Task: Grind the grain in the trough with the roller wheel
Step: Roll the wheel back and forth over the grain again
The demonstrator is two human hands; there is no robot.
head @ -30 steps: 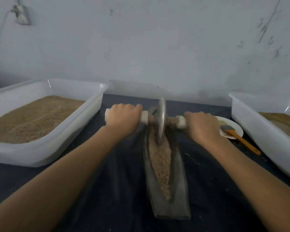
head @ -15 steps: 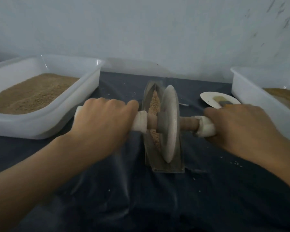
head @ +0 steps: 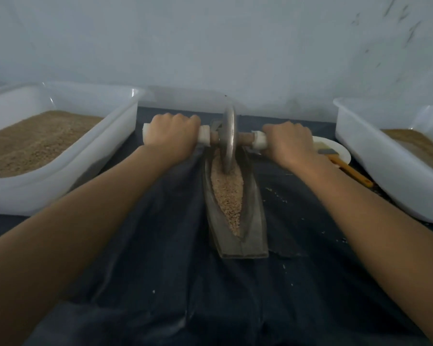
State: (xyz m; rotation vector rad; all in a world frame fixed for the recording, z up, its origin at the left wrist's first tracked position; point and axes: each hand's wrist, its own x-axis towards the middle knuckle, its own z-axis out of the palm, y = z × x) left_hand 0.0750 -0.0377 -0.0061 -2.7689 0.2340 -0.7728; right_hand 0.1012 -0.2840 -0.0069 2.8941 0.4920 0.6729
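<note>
Grain (head: 227,196), a pale tan coarse meal, fills the groove of the long, dark, boat-shaped metal trough (head: 254,216) lying lengthwise at the middle of the dark-cloth counter (head: 160,283). Half a second ago the flat grey metal roller wheel (head: 229,138) stood at the trough's 6 o'clock end; now it sits at the 12 o'clock end, its rim sunk into the meal. That reads as one full forward stroke done, with the return pull likely next. The left hand (head: 171,136) and right hand (head: 289,143) each wrap a closed grip round a white-sleeved end of the brown wooden axle, at 9 and 3 o'clock of the wheel. The meal looks gritty and uneven, so grinding seems unfinished. White plastic tubs (head: 60,176) of similar tan meal flank the trough, and an orange-handled brush (head: 345,168) rests on a white plate (head: 340,151) at 3 o'clock.
</note>
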